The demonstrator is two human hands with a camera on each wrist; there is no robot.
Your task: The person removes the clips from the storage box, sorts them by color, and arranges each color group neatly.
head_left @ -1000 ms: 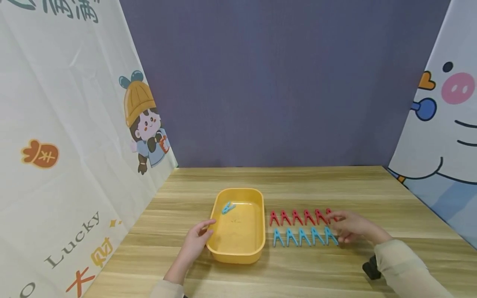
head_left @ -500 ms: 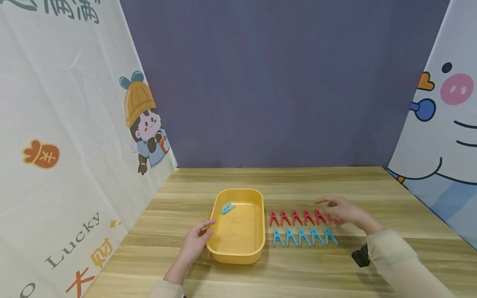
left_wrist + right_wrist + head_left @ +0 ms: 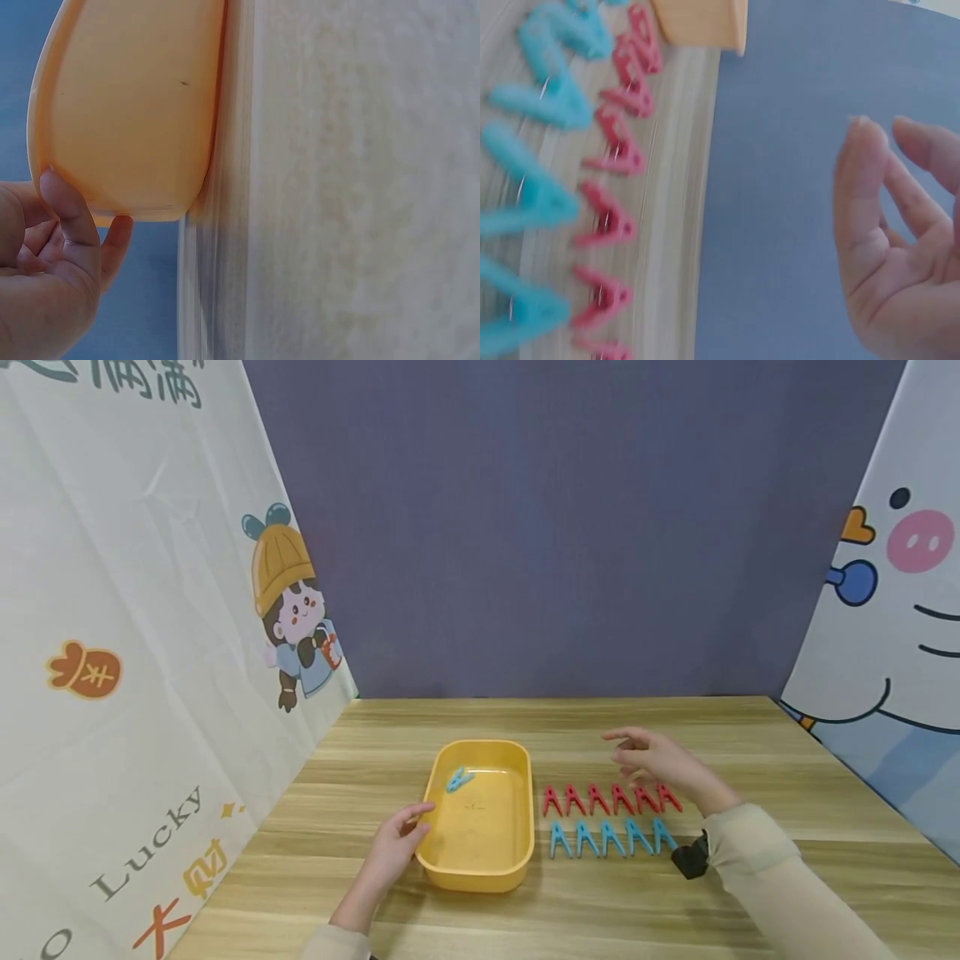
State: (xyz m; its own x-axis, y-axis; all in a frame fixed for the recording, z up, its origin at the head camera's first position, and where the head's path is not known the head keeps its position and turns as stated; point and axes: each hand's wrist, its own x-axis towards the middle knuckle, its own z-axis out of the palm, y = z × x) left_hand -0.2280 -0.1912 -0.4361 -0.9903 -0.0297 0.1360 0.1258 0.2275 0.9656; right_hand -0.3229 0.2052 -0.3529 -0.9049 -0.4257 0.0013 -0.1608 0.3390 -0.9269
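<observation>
A yellow plastic basin (image 3: 474, 882) stands on the wooden table, left of the clothespins. My left hand (image 3: 396, 845) holds its left side; in the left wrist view the thumb and fingers are about the rim. One light-blue clothespin (image 3: 458, 779) lies inside, near the far left corner. To the right of the basin, several red clothespins (image 3: 597, 799) form a row, with a row of several blue clothespins (image 3: 609, 838) nearer to me. My right hand (image 3: 663, 764) is in the air over the right part of the red row, fingers loosely bent, holding nothing.
The wooden table (image 3: 405, 722) runs back to a dark blue-grey wall (image 3: 540, 527). Printed white cloths (image 3: 165, 610) hang at both sides. A black device (image 3: 691, 857) sits at my right wrist, close to the last blue clothespin.
My right hand has moved left and away from me, off the right end of the rows. The rightmost red clothespin, covered half a second ago, shows again. My left hand stays at the basin.
</observation>
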